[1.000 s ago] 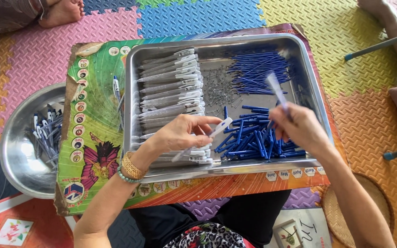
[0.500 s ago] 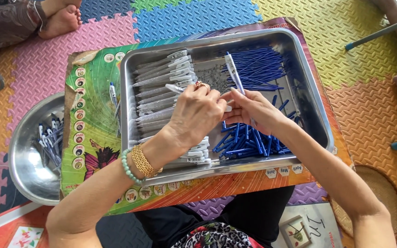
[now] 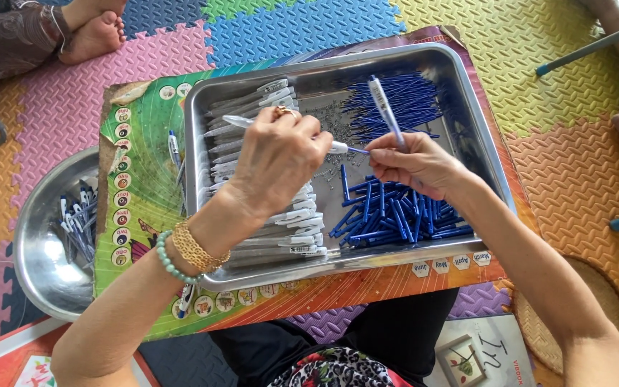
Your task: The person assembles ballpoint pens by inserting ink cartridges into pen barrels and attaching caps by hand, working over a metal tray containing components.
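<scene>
My left hand (image 3: pixel 275 159) grips a white pen barrel (image 3: pixel 236 121) lying level over a steel tray (image 3: pixel 483 129). A thin blue refill tip sticks out of the barrel toward my right hand (image 3: pixel 417 161). That hand pinches the refill's end with its fingertips and also holds a second white pen barrel (image 3: pixel 385 111) upright. Under my left hand lies a row of white pen barrels (image 3: pixel 281 222). Blue pen parts (image 3: pixel 395 215) are heaped under my right hand, and thin blue refills (image 3: pixel 402 100) lie at the tray's far right.
The tray rests on a colourful printed board (image 3: pixel 137 208) on foam floor tiles. A round steel bowl (image 3: pixel 37 265) holding several finished pens stands to the left. Another person's foot (image 3: pixel 94 36) is at the top left. A woven round mat (image 3: pixel 539 322) lies at the lower right.
Both hands rose from the tray's near side and came together over its middle. The left hand's barrel now lies level, and the right hand's fingertips meet its blue refill tip.
</scene>
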